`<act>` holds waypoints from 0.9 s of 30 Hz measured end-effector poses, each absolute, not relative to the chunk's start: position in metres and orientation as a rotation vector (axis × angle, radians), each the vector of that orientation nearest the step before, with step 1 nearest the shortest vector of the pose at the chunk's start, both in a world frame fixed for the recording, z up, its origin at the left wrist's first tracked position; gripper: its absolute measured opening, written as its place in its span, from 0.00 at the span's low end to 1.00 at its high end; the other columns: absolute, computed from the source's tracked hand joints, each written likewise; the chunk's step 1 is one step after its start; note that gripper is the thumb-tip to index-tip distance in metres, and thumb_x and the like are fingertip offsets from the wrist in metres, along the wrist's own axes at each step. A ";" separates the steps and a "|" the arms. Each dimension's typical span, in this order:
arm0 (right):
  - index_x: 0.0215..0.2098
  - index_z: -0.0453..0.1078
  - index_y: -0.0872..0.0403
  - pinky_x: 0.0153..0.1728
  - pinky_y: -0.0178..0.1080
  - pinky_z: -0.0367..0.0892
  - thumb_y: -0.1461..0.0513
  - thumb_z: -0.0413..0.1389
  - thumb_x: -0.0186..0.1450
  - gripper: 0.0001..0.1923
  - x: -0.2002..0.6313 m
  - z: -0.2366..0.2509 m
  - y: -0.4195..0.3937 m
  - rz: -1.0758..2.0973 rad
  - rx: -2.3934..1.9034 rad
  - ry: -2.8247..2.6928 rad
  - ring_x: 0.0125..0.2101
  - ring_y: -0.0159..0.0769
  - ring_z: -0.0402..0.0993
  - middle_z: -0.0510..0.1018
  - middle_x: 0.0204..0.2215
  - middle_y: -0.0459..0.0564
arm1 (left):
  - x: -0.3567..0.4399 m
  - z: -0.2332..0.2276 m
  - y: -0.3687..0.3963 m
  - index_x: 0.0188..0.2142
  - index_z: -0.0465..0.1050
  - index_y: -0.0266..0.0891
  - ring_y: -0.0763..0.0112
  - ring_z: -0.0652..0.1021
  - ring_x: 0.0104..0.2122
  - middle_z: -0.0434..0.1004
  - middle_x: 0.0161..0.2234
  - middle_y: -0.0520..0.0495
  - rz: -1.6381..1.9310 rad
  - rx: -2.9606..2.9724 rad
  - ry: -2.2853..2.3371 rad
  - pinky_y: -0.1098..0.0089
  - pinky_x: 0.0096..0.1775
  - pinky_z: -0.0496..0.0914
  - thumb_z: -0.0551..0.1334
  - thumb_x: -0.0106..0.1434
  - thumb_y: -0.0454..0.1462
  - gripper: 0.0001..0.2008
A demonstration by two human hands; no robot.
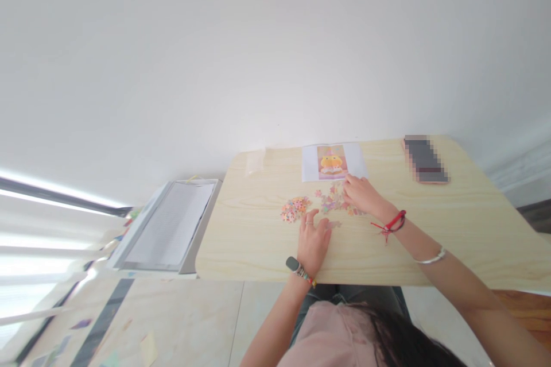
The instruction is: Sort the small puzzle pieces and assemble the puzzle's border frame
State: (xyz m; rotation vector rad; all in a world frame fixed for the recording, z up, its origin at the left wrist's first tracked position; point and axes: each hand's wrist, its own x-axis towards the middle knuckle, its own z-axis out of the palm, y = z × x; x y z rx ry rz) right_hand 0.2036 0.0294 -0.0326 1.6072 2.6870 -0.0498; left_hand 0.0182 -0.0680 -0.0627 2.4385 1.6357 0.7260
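The left hand (313, 239) lies palm down on the wooden table (465, 229), fingers spread flat and holding nothing that shows; its fingertips rest at the near edge of the loose puzzle pieces (333, 200), which suggests it is steadying or sorting them rather than lifting any. The right hand (363, 194) reaches further out, fingers curled narrow over the far end of the same scatter; whether a piece is pinched under the fingertips I cannot tell, the pieces being too small.

The pieces sit between the two hands and just ahead of them; a tighter heap of pieces (295, 208) lies just left of the left hand's fingertips, apart from the looser spread, as though set aside as a group. The scatter as a whole runs long from left to right across the table, from the heap to beneath the right hand.

Directly beyond the right hand, touching the edge of the scatter, lies a reference sheet (333, 162) with a printed yellow and pink picture; its place just past the pieces keeps it in sight while the hands work; the picture's long axis runs away from the person, the sheet's long axis across. A phone (425, 160) rests well to the right of the right hand, clear of the pieces; a tray with paper (172, 223) stands off the table's left end, well apart from the left hand.
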 end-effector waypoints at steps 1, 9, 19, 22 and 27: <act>0.31 0.69 0.59 0.34 0.40 0.58 0.65 0.48 0.61 0.09 0.203 -0.033 0.029 -0.033 1.617 2.679 0.36 0.42 0.68 0.70 0.36 0.59 | 0.018 -0.063 -0.068 0.39 0.65 0.40 0.58 0.67 0.49 0.60 0.47 0.42 0.729 2.437 1.636 0.51 0.48 0.67 0.59 0.56 0.29 0.11; 0.36 0.68 0.60 0.37 0.41 0.57 0.63 0.46 0.63 0.11 0.207 -0.033 0.024 0.019 1.650 2.652 0.39 0.42 0.68 0.70 0.40 0.62 | 0.018 -0.065 -0.069 0.38 0.66 0.40 0.58 0.66 0.49 0.59 0.47 0.41 0.729 2.429 1.631 0.51 0.48 0.66 0.60 0.56 0.29 0.11; 0.32 0.67 0.59 0.34 0.39 0.57 0.64 0.47 0.62 0.09 0.209 -0.029 0.025 -0.073 1.677 2.666 0.35 0.40 0.68 0.70 0.36 0.58 | 0.018 -0.066 -0.069 0.38 0.66 0.41 0.58 0.66 0.49 0.59 0.48 0.43 0.745 2.414 1.647 0.51 0.48 0.67 0.59 0.55 0.29 0.11; 0.31 0.66 0.57 0.34 0.39 0.58 0.62 0.48 0.62 0.08 0.211 -0.024 0.006 -0.079 1.718 2.713 0.35 0.39 0.67 0.70 0.35 0.56 | 0.018 -0.066 -0.069 0.38 0.66 0.41 0.58 0.66 0.49 0.59 0.48 0.42 0.728 2.409 1.643 0.51 0.48 0.67 0.59 0.55 0.29 0.11; 0.32 0.67 0.56 0.35 0.40 0.58 0.64 0.48 0.61 0.07 0.201 -0.029 -0.045 -0.085 1.731 2.696 0.39 0.41 0.67 0.71 0.38 0.57 | 0.018 -0.065 -0.070 0.36 0.68 0.39 0.59 0.65 0.50 0.59 0.47 0.42 0.704 2.404 1.597 0.53 0.49 0.66 0.58 0.57 0.29 0.07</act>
